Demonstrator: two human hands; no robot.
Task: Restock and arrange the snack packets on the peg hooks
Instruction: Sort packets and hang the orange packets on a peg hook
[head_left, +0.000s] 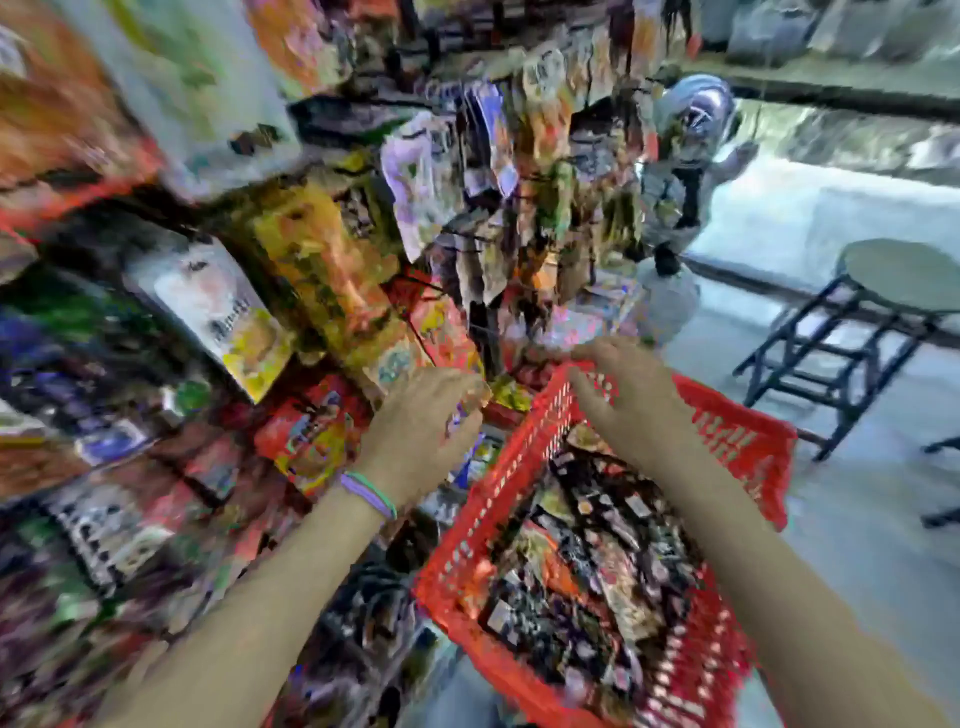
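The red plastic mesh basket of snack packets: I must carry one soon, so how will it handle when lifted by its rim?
The red plastic mesh basket probably flexes a little, since its walls are thin lattice. Its load of small snack packets looks light for the bulk. Lifted at one edge, where the right hand rests, it may tilt and the loose packets slide.

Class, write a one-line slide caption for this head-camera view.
Both hands reach toward hanging snack packets: left hand holds a packet, right hand rests on the red basket of stock.

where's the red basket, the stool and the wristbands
red basket (737, 431): head view, far right wall
stool (904, 270): head view, round seat
wristbands (370, 493): head view, on the left wrist
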